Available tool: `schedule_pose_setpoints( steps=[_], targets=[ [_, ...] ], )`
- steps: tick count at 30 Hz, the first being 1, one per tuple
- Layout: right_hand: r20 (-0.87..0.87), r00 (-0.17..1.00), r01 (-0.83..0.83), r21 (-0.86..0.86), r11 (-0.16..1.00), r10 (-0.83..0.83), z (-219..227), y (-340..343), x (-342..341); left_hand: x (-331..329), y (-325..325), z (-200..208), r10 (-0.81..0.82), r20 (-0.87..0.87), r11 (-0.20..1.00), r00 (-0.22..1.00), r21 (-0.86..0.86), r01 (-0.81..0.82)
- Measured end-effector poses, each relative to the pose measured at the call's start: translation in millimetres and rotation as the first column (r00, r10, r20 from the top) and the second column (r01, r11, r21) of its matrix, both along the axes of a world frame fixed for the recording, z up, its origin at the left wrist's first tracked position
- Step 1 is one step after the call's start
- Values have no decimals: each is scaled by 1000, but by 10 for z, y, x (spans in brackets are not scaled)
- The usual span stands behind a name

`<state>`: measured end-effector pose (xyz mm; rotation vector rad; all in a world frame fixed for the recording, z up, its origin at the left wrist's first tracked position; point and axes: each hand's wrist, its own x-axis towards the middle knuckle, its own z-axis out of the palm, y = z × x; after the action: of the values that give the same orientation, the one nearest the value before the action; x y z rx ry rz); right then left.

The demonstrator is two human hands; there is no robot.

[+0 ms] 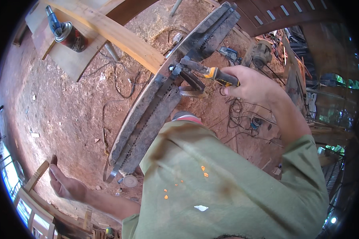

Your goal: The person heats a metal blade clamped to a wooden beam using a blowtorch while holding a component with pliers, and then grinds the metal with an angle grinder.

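My right hand (249, 83) is closed round the yellow-and-black handle of a hand tool (221, 76). Its flat metal end reaches to the middle of a long wooden beam, beside a dark metal clamp (191, 81); the exact kind of tool is unclear. Along the beam (127, 127) runs a toothed saw blade (157, 97), with one end curling out at the beam's lower end. My left hand (68, 186) is held away at the lower left, fingers stretched out and apart, next to a wooden frame (38, 175). Nothing shows in it.
A gas canister with a blue torch head (70, 36) stands on a board (70, 61) at the upper left. A light timber (119, 36) meets the beam. Cables (237, 109) lie on the dirt floor, near a motor (262, 53) and scrap wood at the right.
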<state>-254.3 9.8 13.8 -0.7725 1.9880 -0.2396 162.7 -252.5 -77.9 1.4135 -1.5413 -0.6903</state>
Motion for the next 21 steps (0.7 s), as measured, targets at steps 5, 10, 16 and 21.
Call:
schedule_pose_setpoints(
  steps=[5,10,16,21],
  targets=[
    [166,922,372,-127,919,-350,-83,36,837,66,20,27,17,-6,1000,1000,-12,-17],
    [304,841,501,-125,856,-448,-256,-118,1145,97,9,-23,1,-13,1000,1000,-14,-2],
    [301,811,554,-120,823,-502,-137,104,736,209,44,45,62,-61,998,996,4,-62],
    [319,831,518,-147,843,-455,-121,75,802,297,72,-64,66,-59,998,996,12,-65]
  ],
)
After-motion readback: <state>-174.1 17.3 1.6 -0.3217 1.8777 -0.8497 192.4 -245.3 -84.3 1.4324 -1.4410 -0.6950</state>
